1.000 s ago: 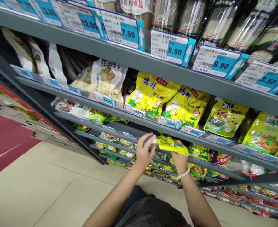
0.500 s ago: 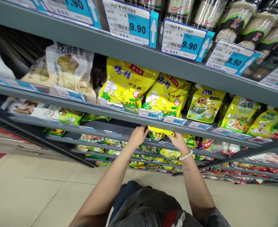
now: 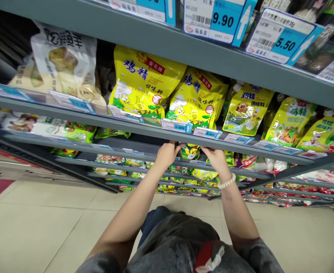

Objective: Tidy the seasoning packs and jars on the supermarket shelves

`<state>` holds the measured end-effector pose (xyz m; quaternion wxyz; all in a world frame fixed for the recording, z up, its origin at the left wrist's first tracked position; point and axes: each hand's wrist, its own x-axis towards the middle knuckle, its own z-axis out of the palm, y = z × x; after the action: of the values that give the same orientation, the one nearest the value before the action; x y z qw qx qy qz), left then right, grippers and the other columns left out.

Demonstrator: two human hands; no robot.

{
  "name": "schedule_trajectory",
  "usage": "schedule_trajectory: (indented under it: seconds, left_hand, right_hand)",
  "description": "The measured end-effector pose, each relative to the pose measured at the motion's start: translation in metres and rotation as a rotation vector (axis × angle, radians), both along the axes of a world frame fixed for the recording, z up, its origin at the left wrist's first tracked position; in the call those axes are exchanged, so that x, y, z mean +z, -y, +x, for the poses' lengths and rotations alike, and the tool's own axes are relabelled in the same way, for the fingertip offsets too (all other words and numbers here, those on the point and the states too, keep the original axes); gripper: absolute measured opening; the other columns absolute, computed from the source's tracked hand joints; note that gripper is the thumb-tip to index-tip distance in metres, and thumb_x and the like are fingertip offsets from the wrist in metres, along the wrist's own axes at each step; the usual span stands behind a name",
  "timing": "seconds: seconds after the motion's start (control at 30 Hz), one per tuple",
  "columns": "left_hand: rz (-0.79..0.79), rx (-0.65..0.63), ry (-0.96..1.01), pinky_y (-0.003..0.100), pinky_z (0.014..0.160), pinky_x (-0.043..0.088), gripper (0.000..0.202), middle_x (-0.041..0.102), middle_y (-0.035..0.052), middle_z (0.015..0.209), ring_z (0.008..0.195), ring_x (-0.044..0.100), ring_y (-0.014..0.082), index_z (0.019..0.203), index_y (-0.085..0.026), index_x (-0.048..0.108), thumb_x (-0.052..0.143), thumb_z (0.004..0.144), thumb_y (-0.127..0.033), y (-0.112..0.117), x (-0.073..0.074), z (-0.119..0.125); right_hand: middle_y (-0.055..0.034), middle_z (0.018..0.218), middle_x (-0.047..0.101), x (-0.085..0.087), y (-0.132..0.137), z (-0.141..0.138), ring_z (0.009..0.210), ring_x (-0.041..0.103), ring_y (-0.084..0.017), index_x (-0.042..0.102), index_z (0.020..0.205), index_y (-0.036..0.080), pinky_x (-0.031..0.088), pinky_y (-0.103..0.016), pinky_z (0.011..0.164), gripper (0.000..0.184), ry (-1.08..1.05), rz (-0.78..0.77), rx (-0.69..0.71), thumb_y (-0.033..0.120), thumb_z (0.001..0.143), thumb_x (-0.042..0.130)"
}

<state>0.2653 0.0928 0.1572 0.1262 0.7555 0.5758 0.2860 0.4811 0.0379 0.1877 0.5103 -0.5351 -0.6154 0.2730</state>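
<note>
Both my hands reach under the grey shelf edge [image 3: 144, 131] into the shelf below. My left hand [image 3: 167, 153] and my right hand [image 3: 216, 159], which wears a white bead bracelet, flank a small yellow packet [image 3: 190, 151] standing on that lower shelf. The fingers of both hands go under the shelf lip and are hidden, so I cannot tell whether they grip the packet. Above them stand large yellow seasoning bags [image 3: 140, 89].
Price tags [image 3: 220, 17] hang from the top shelf edge, smaller tags [image 3: 178, 126] on the middle one. More yellow pouches [image 3: 246, 110] stand to the right, a white bag [image 3: 63, 57] to the left. Lower shelves hold several small packets. Beige floor tiles [image 3: 42, 227] lie below.
My hands carried the yellow packet from in front of the shelves up and in under the shelf edge. The camera shifted closer and to the right.
</note>
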Motion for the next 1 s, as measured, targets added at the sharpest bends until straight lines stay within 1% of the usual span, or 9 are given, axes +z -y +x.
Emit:
schedule_trajectory:
  seconds: [0.1,0.2,0.3,0.4,0.47,0.53,0.7,0.87,1.0]
  left_hand:
    - [0.378,0.022,0.165,0.045,0.102,0.046,0.056,0.057,0.0238,0.128,0.124,0.054,0.0339,0.138,-0.005,0.044,0.054,0.098,-0.041,0.031,-0.028,-0.016]
    - [0.664,-0.003,0.282,0.041,0.103,0.045,0.033,0.061,0.0175,0.122,0.12,0.056,0.0266,0.129,-0.012,0.051,0.051,0.097,-0.021,0.067,-0.073,-0.029]
    - [0.495,-0.173,0.306,0.032,0.09,0.049,0.014,0.065,0.0078,0.101,0.099,0.062,0.0189,0.108,-0.017,0.056,0.05,0.097,-0.012,0.095,-0.124,-0.015]
    - [0.169,-0.49,0.229,0.029,0.084,0.05,0.014,0.064,0.0052,0.102,0.095,0.063,0.0166,0.11,-0.02,0.056,0.047,0.1,-0.02,0.105,-0.158,0.029]
    - [-0.002,-0.571,0.156,0.034,0.088,0.052,0.027,0.06,0.0097,0.118,0.104,0.063,0.0209,0.125,-0.02,0.052,0.046,0.101,-0.028,0.101,-0.166,0.064]
    - [-0.108,-0.49,0.122,0.04,0.092,0.052,0.039,0.054,0.0146,0.13,0.114,0.06,0.0261,0.136,-0.018,0.046,0.046,0.099,-0.031,0.09,-0.163,0.091]
    - [-0.146,-0.384,0.074,0.041,0.093,0.052,0.032,0.06,0.0144,0.114,0.112,0.061,0.0281,0.126,-0.016,0.054,0.043,0.099,-0.031,0.068,-0.145,0.11]
    - [-0.12,-0.529,0.111,0.042,0.098,0.051,0.053,0.051,0.0168,0.134,0.123,0.054,0.0297,0.145,-0.017,0.042,0.052,0.095,-0.032,0.084,-0.149,0.08]
    - [-0.096,-0.467,0.239,0.037,0.106,0.046,0.042,0.053,0.0125,0.136,0.126,0.053,0.023,0.139,-0.023,0.05,0.046,0.098,-0.029,0.095,-0.179,0.01]
  right_hand:
    - [-0.0105,0.118,0.068,-0.021,0.072,0.022,0.104,0.069,-0.02,0.065,0.121,0.016,0.058,-0.03,0.09,0.04,0.022,0.085,-0.219,0.04,0.089,0.068]
    - [-0.0123,0.105,0.07,-0.083,0.131,0.062,0.092,0.07,-0.019,0.064,0.109,0.013,0.058,-0.031,0.083,0.034,-0.038,0.141,-0.532,0.043,0.094,0.06]
    - [-0.0139,0.094,0.07,-0.157,0.163,0.097,0.082,0.07,-0.022,0.065,0.103,0.011,0.056,-0.03,0.068,0.051,-0.022,-0.195,-0.567,0.059,0.086,0.062]
    - [-0.0144,0.099,0.069,-0.203,0.158,0.104,0.083,0.069,-0.022,0.062,0.1,0.013,0.055,-0.03,0.068,0.056,0.011,-0.342,-0.435,0.066,0.082,0.06]
    - [-0.0144,0.106,0.068,-0.211,0.138,0.099,0.09,0.069,-0.022,0.055,0.106,0.015,0.054,-0.03,0.072,0.056,0.046,-0.303,-0.44,0.065,0.082,0.06]
    - [-0.0142,0.106,0.067,-0.208,0.114,0.095,0.09,0.067,-0.022,0.049,0.107,0.016,0.052,-0.03,0.071,0.06,0.117,-0.26,-0.556,0.068,0.079,0.058]
    - [-0.0108,0.078,0.064,-0.198,0.069,0.112,0.068,0.058,-0.023,0.049,0.08,0.019,0.035,-0.029,0.059,0.067,0.338,-0.348,-0.702,0.085,0.067,0.044]
    - [-0.0134,0.085,0.068,-0.198,0.073,0.12,0.073,0.063,-0.026,0.057,0.084,0.017,0.038,-0.031,0.059,0.069,0.423,-0.285,-0.679,0.083,0.074,0.039]
    - [-0.0143,0.089,0.069,-0.205,0.098,0.113,0.074,0.068,-0.029,0.06,0.1,0.017,0.05,-0.035,0.062,0.067,0.296,-0.294,-0.612,0.077,0.072,0.052]
